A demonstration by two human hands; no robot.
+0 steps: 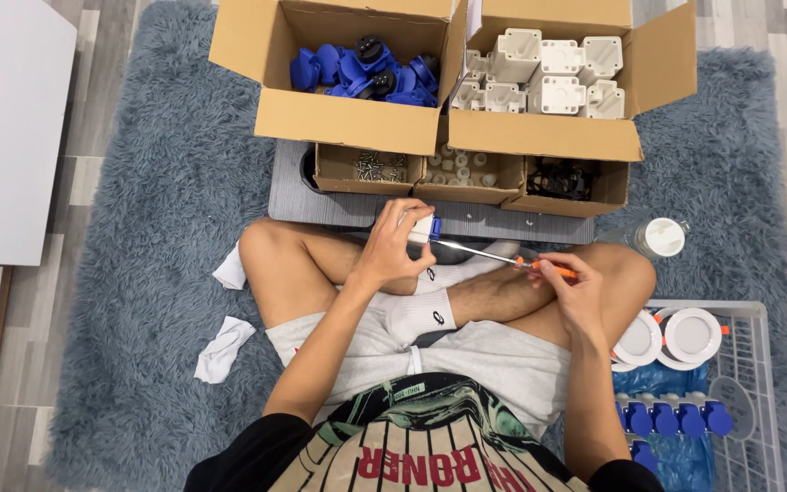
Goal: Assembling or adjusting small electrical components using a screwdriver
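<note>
1. Left hand [393, 248] wrapped around a small white-and-blue socket part [423, 228], held up over the crossed legs, just near of the grey board; grip closed firm, apparently to steady the part against the tool.
2. Right hand [568, 284] closed on the orange handle of a screwdriver [494, 255]; shaft runs left and slightly far, tip meeting the part at its right face. Handle kept low by the right knee, likely so the shaft lines up with a screw hole.
3. Part mostly hidden by the fingers: white body, a blue tab showing at the right edge. Screw itself too small to tell.
4. Supplies ranged within reach at the far side: open carton of blue parts [362, 68] at left, carton of white housings [548, 73] at right, three small trays in front of them holding screws [373, 167], small pale pieces [459, 166] and dark pieces [559, 178].
5. White wire basket [758, 383] near right, holding blue-capped assembled units [676, 419] and round white discs [689, 335]; placed by the right hand's side.
6. Clear bottle [653, 237] lying on the rug [138, 273] just far of the basket.
7. Crumpled white cloths [222, 351] on the rug, left of the legs.
</note>
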